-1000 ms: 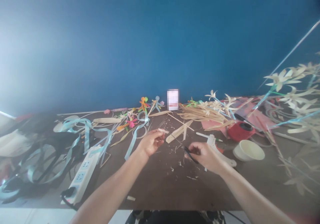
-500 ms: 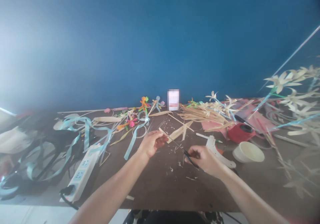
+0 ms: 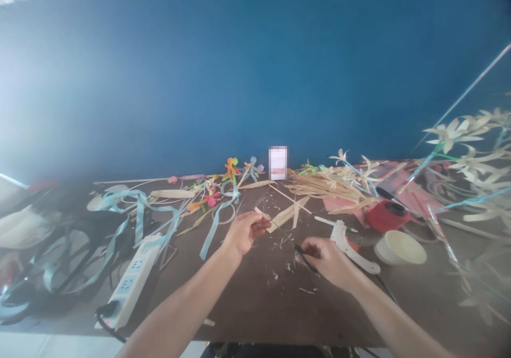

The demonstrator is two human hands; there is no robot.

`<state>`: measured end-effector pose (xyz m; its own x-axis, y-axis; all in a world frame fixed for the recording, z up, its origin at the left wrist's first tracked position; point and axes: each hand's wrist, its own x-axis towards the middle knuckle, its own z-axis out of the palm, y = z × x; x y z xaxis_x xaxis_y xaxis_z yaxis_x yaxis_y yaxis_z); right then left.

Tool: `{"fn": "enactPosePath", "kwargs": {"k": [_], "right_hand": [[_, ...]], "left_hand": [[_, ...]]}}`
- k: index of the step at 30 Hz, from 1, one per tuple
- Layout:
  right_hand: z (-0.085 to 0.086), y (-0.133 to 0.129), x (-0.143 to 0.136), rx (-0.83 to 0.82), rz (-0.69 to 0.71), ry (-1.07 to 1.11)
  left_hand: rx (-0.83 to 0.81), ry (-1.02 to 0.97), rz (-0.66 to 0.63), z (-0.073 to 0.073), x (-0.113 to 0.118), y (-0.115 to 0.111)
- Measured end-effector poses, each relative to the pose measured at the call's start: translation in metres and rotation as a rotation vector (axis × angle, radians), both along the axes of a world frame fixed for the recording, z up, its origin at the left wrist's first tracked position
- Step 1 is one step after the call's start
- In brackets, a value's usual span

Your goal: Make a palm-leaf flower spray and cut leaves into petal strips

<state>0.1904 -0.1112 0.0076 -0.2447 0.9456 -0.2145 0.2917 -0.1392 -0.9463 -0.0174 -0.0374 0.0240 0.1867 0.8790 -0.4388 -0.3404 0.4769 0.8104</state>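
Note:
Over the middle of the dark table (image 3: 255,304), my left hand (image 3: 244,232) pinches a small pale strip (image 3: 261,213) that sticks up past its fingertips. My right hand (image 3: 321,257) is closed on the handles of black scissors (image 3: 305,258). The thin blades point up and left, their tips close to the fingers of my left hand. Whether the blades touch the strip cannot be made out. Behind the hands lie flat straw-coloured pieces (image 3: 288,215). Small pale scraps (image 3: 275,276) are scattered on the table between and below the hands.
To the right are a white glue gun (image 3: 349,249), a cream bowl (image 3: 400,247), a red object (image 3: 386,216) and pale leaf flowers (image 3: 451,133). A white power strip (image 3: 133,283) and light blue ribbon (image 3: 215,227) lie left. Dried leaves (image 3: 331,186) are piled behind.
The whole view has shifted slightly. My hands keep nearly the same pose, with the strip and the scissors still held.

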Motion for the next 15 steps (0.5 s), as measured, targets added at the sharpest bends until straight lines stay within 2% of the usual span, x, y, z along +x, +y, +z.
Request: {"fn": "enactPosePath", "kwargs": {"k": [6, 10, 15], "right_hand": [[0.001, 0.000, -0.003, -0.009, -0.027, 0.040], [0.001, -0.001, -0.007, -0.103, -0.046, 0.145], [-0.011, -0.007, -0.019, -0.163, -0.100, 0.316]], "left_hand": [[0.007, 0.003, 0.022, -0.002, 0.003, 0.000], [0.010, -0.005, 0.032, -0.001, 0.004, 0.000], [-0.029, -0.053, 0.149, -0.001, 0.013, -0.002]]}}
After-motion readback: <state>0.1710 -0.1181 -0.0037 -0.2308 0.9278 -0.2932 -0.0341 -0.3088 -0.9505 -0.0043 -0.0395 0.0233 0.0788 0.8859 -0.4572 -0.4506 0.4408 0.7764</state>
